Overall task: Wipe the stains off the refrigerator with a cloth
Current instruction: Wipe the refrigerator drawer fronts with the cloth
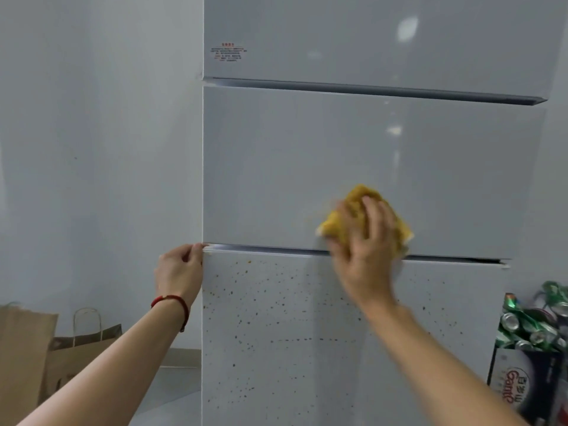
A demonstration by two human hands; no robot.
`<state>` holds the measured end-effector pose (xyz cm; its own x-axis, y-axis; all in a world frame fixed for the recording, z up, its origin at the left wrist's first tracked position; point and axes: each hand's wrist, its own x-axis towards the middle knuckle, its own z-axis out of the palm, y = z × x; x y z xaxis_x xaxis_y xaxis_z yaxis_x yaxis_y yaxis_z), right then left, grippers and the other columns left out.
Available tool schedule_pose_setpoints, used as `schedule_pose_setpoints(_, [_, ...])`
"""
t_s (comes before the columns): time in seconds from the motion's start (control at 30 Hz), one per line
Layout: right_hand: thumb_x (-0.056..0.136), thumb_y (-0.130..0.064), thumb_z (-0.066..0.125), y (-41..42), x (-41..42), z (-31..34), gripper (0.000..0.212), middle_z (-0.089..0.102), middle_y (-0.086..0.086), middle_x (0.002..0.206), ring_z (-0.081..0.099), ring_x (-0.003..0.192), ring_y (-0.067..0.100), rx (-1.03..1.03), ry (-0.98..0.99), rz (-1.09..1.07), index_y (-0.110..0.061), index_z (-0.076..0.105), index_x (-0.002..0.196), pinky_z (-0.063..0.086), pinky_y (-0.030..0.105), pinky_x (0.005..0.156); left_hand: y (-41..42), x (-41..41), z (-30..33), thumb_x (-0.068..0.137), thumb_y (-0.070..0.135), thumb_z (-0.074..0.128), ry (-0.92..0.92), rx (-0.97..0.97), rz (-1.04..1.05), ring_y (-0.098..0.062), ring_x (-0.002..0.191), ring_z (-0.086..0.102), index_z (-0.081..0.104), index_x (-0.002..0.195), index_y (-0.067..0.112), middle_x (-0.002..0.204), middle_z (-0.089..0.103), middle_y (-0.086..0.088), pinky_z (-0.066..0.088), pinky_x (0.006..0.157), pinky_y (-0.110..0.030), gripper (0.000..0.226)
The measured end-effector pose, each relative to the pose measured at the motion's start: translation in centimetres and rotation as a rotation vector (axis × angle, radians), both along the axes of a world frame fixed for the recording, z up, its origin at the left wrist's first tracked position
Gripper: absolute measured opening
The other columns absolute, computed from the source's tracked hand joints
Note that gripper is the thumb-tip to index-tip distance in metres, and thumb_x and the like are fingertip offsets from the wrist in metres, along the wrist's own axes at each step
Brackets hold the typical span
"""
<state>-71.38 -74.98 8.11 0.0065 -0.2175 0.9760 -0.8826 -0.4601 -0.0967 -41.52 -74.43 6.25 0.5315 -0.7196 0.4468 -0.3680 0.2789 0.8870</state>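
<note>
One cloth (334, 224) under flat right grip (364, 250), against refrigerator (307, 164); left grip (179, 269) pinches its edge.

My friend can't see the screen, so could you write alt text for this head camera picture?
A person's right hand presses a yellow cloth against a pale grey refrigerator, low on its middle door, while the left hand grips the refrigerator's left edge. Brown stains speckle the bottom door.

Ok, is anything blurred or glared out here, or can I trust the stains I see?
Head view: the right hand and yellow cloth are motion-blurred, the left hand sharp. Head view: pale glare patches on the upper door and middle door; the specks on the lower door read clearly.
</note>
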Motion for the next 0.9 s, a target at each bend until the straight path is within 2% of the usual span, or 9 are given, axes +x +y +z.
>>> schedule_pose_setpoints(0.07, [0.103, -0.061, 0.038, -1.4, 4.6, -0.9, 0.074, 0.011, 0.020, 0.172, 0.005, 0.158, 0.046, 0.103, 0.098, -0.122, -0.018, 0.032, 0.163, 0.005, 0.062, 0.127, 0.2, 0.0, 0.1, 0.104, 0.033, 0.048, 0.005, 0.005, -0.020, -0.026, 0.076, 0.058, 0.075, 0.095, 0.020, 0.078, 0.067, -0.001, 0.044, 0.070, -0.033, 0.032])
schedule_pose_setpoints(0.13, [0.104, -0.061, 0.032, -1.9, 8.5, -1.4, 0.078, -0.007, 0.016, 0.173, -0.009, 0.159, 0.042, 0.118, 0.171, -0.133, -0.016, 0.016, 0.166, -0.003, 0.060, 0.127, 0.4, -0.9, 1.0, 0.105, 0.028, 0.044, -0.002, -0.017, 0.040, -0.031, 0.095, 0.061, 0.069, 0.109, 0.011, 0.096, 0.067, -0.003, 0.046, 0.081, -0.040, 0.030])
schedule_pose_setpoints(0.23, [0.108, -0.051, 0.041, -2.9, 12.0, -0.7, 0.068, 0.004, 0.011, 0.174, -0.003, 0.160, 0.037, 0.017, 0.478, -0.090, -0.020, 0.021, 0.166, 0.007, 0.056, 0.128, 1.6, -2.9, 2.6, 0.100, 0.012, 0.045, -0.086, -0.175, 0.254, -0.033, 0.120, 0.049, 0.055, 0.128, 0.008, 0.123, 0.058, -0.013, 0.039, 0.101, -0.045, 0.030])
schedule_pose_setpoints(0.37, [0.110, -0.037, 0.040, -3.4, 8.4, 2.4, 0.058, 0.016, 0.005, 0.173, 0.007, 0.161, 0.029, -0.088, 0.842, -0.079, -0.023, 0.026, 0.165, 0.007, 0.050, 0.130, 2.5, -4.9, 3.8, 0.091, 0.005, 0.054, -0.228, -0.299, 0.295, -0.032, 0.121, 0.043, 0.053, 0.128, 0.011, 0.127, 0.052, -0.014, 0.037, 0.103, -0.046, 0.038])
schedule_pose_setpoints(0.47, [0.110, -0.054, 0.036, -2.6, -0.2, 3.3, 0.065, 0.016, 0.003, 0.173, 0.010, 0.161, 0.028, -0.102, 0.785, -0.156, -0.022, 0.023, 0.165, 0.015, 0.054, 0.129, 2.8, -4.0, 3.8, 0.087, 0.003, 0.057, -0.242, -0.278, 0.287, -0.032, 0.121, 0.042, 0.052, 0.128, 0.010, 0.128, 0.050, -0.014, 0.037, 0.103, -0.046, 0.042])
schedule_pose_setpoints(0.6, [0.099, -0.075, 0.029, -1.5, -8.8, 1.6, 0.091, 0.007, 0.012, 0.174, 0.005, 0.161, 0.036, 0.077, 0.397, -0.312, -0.014, 0.017, 0.166, 0.018, 0.065, 0.124, 3.1, -2.1, 3.1, 0.087, 0.001, 0.059, -0.297, -0.191, 0.279, -0.031, 0.123, 0.041, 0.051, 0.130, 0.010, 0.129, 0.050, -0.014, 0.035, 0.100, -0.040, 0.044])
schedule_pose_setpoints(0.7, [0.100, -0.069, 0.031, -2.2, -3.8, 1.0, 0.090, 0.004, 0.021, 0.173, 0.001, 0.158, 0.046, 0.113, 0.211, -0.370, -0.009, 0.018, 0.165, 0.009, 0.068, 0.124, 3.3, -1.5, 3.2, 0.088, -0.001, 0.058, -0.311, -0.171, 0.247, -0.029, 0.125, 0.042, 0.050, 0.132, 0.008, 0.131, 0.050, -0.013, 0.033, 0.100, -0.036, 0.046])
schedule_pose_setpoints(0.83, [0.097, -0.068, 0.048, -3.3, 8.5, 2.9, 0.090, 0.008, 0.014, 0.174, 0.004, 0.160, 0.041, -0.009, 0.425, -0.212, -0.017, 0.021, 0.166, 0.003, 0.061, 0.127, 4.5, -2.4, 4.4, 0.085, -0.004, 0.059, -0.315, -0.259, 0.245, -0.025, 0.122, 0.042, 0.050, 0.132, 0.011, 0.128, 0.050, -0.009, 0.036, 0.101, -0.036, 0.050])
schedule_pose_setpoints(0.9, [0.097, -0.061, 0.055, -3.1, 14.1, 4.3, 0.090, 0.000, 0.008, 0.175, -0.005, 0.161, 0.034, -0.011, 0.548, -0.146, -0.021, 0.016, 0.167, -0.007, 0.055, 0.128, 5.6, -3.4, 5.2, 0.085, -0.002, 0.060, -0.309, -0.364, 0.227, -0.018, 0.118, 0.043, 0.050, 0.129, 0.016, 0.124, 0.049, -0.001, 0.037, 0.100, -0.033, 0.048])
